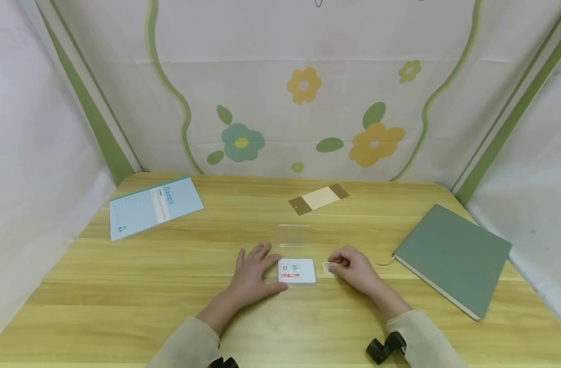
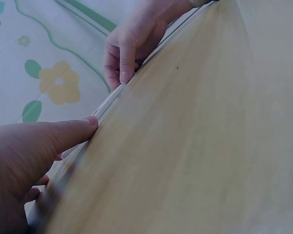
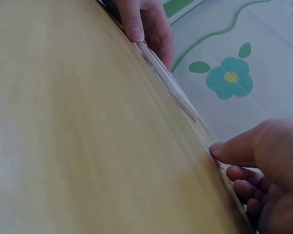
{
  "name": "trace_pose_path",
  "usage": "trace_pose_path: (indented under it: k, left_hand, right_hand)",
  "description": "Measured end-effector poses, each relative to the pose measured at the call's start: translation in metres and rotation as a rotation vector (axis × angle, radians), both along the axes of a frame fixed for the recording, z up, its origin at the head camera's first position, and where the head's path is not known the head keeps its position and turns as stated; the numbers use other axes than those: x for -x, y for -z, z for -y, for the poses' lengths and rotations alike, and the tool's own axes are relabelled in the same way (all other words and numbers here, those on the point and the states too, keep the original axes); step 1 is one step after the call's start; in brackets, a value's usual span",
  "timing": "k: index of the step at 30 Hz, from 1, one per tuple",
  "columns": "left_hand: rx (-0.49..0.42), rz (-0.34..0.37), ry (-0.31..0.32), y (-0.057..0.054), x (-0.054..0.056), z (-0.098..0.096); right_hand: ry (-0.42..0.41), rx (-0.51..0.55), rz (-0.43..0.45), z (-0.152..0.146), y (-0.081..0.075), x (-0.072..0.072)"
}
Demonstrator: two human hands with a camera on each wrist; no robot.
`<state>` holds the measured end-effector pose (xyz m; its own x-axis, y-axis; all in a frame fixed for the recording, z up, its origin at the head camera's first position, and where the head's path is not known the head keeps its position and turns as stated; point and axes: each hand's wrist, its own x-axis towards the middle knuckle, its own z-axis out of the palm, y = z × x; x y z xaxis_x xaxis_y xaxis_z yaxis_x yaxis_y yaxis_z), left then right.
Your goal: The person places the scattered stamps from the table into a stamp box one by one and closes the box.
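Observation:
A flat clear plastic case with a white printed card (image 1: pixel 296 271) in it lies on the table in the head view. My left hand (image 1: pixel 254 276) holds its left end, thumb at the near edge and index finger at the far edge. Just right of the case, my right hand (image 1: pixel 354 268) pinches a small cream stamp-like card (image 1: pixel 327 268) with a border, partly covered by its fingertips. In the right wrist view, the right thumb (image 3: pixel 234 148) meets the small card low at the table. A clear plastic lid (image 1: pixel 294 235) lies behind the case.
A light blue notebook (image 1: pixel 142 209) lies at the back left. Farther back in the middle is a brown and cream bookmark-like strip (image 1: pixel 319 199). To the right rests a green hardcover notebook (image 1: pixel 455 260) with a ribbon. A floral curtain (image 1: pixel 271 76) hangs behind the table.

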<state>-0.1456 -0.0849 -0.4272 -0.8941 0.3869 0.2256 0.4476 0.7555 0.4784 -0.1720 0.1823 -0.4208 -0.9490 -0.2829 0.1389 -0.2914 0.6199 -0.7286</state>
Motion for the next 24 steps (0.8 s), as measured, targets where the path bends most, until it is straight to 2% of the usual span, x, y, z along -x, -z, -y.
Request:
trace_pose_path:
  k: [12, 24]
  left_hand:
    - [0.001, -0.001, 0.005, -0.001, -0.0001, 0.0002]
    - [0.011, -0.005, 0.003, -0.0001, 0.0005, 0.0005]
  right_hand:
    - [-0.013, -0.089, -0.03, 0.0044, -0.0001, -0.0016]
    - [-0.015, -0.077, -0.026, 0.0055, -0.0014, -0.0023]
